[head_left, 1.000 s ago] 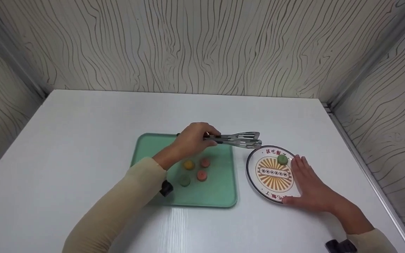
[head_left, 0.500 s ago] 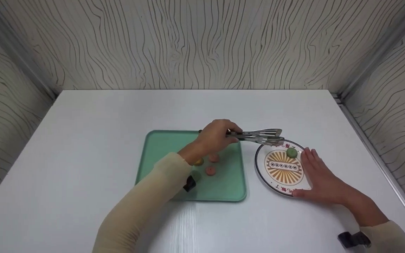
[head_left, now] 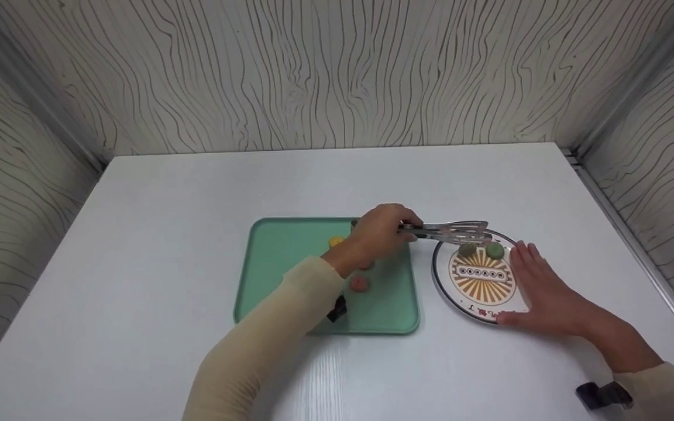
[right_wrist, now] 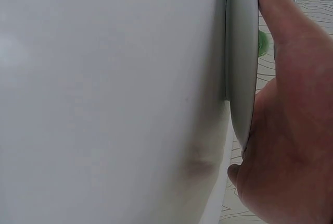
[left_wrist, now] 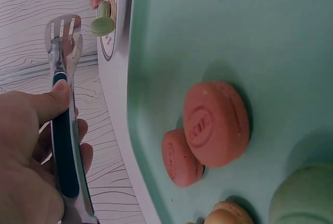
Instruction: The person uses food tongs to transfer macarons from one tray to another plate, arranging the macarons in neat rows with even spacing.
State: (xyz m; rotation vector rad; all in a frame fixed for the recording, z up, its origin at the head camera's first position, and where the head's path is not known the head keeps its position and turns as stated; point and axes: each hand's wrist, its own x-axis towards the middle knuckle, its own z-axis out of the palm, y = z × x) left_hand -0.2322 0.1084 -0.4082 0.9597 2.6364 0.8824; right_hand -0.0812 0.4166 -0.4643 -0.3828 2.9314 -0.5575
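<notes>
My left hand (head_left: pixel 381 234) grips metal tongs (head_left: pixel 451 231) by their dark handles, reaching right over the plate's far rim. In the left wrist view the slotted tong tips (left_wrist: pixel 65 28) stand slightly apart with nothing seen between them. Just below them, a green macaron (head_left: pixel 467 250) lies beside another green macaron (head_left: pixel 495 251) on the round patterned plate (head_left: pixel 451 295). At the plate's right side my right hand (head_left: pixel 550 298) rests on the rim, fingers straight and thumb spread toward the near edge.
A green tray (head_left: pixel 278 245) lies left of the plate. It bears pink macarons (left_wrist: pixel 216 125), a yellow macaron (head_left: pixel 336 241) and a green macaron (left_wrist: pixel 304 200), partly hidden by my left arm in the head view. A patterned wall (head_left: pixel 313 76) stands behind the white table (head_left: pixel 167 234).
My left hand has carried the tongs right, over the plate. A second green macaron now shows on the plate beneath the tips. The right hand keeps its place; the head view has shifted slightly.
</notes>
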